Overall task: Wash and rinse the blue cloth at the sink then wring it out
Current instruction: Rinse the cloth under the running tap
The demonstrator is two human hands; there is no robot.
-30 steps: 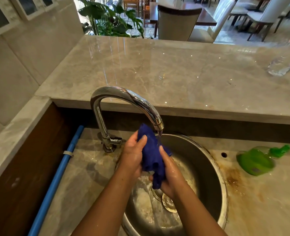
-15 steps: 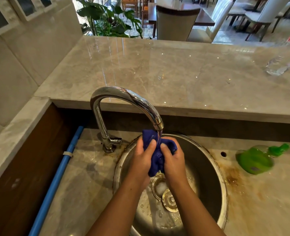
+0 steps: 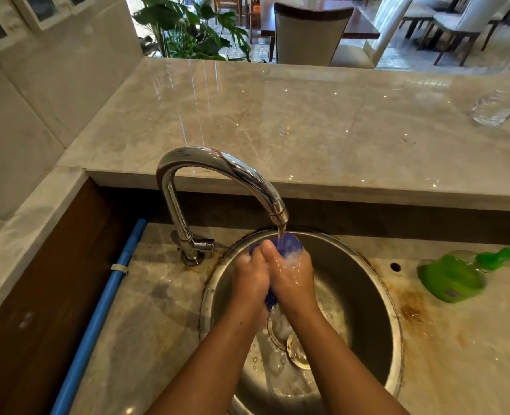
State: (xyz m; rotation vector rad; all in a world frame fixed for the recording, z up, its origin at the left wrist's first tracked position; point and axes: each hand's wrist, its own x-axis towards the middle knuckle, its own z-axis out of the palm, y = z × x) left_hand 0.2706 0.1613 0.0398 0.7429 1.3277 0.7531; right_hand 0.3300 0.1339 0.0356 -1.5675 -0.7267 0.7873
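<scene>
The soaked, bunched-up blue cloth (image 3: 291, 245) is held above the bowl of the round stainless-steel sink (image 3: 364, 298), directly under the stream of water (image 3: 281, 232) falling from the curved chrome faucet (image 3: 217, 163). It is clasped between the left hand (image 3: 252, 280) and the right hand (image 3: 294, 277), which are pressed palm to palm around it. The fingers (image 3: 266, 248) of both are set close together and curled over the wad, so only its top and a small tail below the palms can be seen. The rubbing-and-rinsing step is judged to be in hand; wringing is not yet begun. For that, the cloth would need to be drawn out of the stream, gripped at both ends and twisted over the bowl. On the stained marble desk (image 3: 158, 310), a green plastic bottle (image 3: 451, 278) is seen lying on its side, to the right of the sink.
</scene>
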